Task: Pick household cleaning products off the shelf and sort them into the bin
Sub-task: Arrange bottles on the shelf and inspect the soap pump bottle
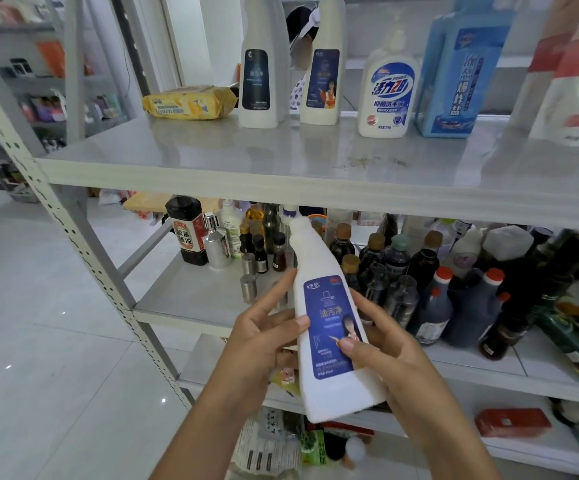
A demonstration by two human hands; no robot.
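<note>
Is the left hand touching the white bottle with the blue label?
Touching. In the head view the left hand lays its thumb on the white bottle, fingers against its side.

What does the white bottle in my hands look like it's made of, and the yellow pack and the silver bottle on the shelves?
The white bottle looks like opaque plastic: a smooth, slightly matte, evenly white body. The yellow pack is likely thin plastic film: crinkled and shiny. The silver bottle may be metal or metallised plastic; its mirror-like highlights leave that open.
</note>
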